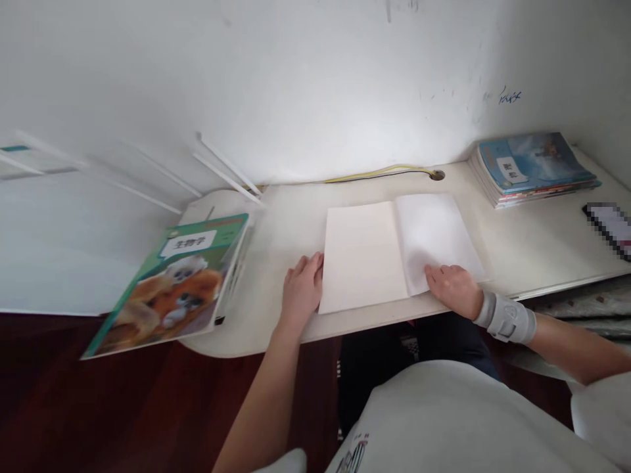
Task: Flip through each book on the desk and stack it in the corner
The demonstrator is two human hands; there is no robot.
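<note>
An open book with blank white pages (394, 246) lies in the middle of the white desk (532, 243). My left hand (302, 289) rests flat on the desk, fingers out, touching the left edge of the book. My right hand (452, 288), with a grey wrist band, lies on the lower corner of the right page, fingers bent down onto the paper. Neither hand holds anything.
A green book with an orange animal cover (175, 282) hangs over the desk's left end. A stack of books with a blue cover (532, 167) sits at the back right. A yellow cable (379, 173) runs along the wall to a desk hole. A dark object (608, 223) lies at right.
</note>
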